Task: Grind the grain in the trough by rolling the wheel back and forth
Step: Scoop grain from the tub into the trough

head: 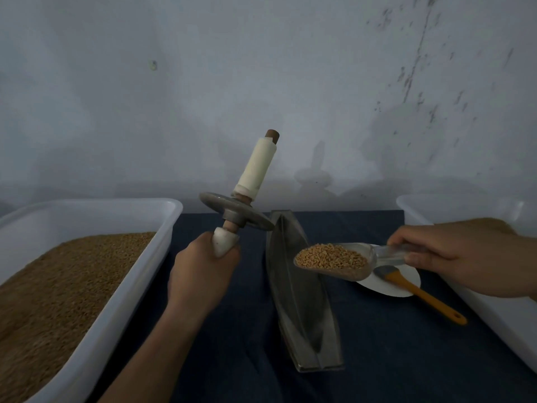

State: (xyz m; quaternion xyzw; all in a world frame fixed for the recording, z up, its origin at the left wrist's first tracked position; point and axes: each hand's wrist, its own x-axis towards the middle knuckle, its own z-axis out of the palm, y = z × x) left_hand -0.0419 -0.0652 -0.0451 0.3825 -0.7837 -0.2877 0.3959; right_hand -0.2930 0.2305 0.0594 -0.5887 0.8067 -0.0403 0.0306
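left hand (203, 266): fingers curled tight round the lower wrapped handle of the wheel (235, 213) — wheel held in the air, axle tilted, disc above the far middle of the surface (377, 344), just left of the trough's far tip
right hand (453, 254): pinches the handle of a clear scoop (386, 253)
grain (331, 255): heaped in the scoop, over the trough
trough (296, 286): metal, boat-shaped, mid-surface, running far edge to near edge
tubs: white tub (162, 216) holding more grain at left edge; second white tub (436, 207) at right edge
brush (421, 295): orange handle — head lies on a white plate (401, 286), just right of the trough
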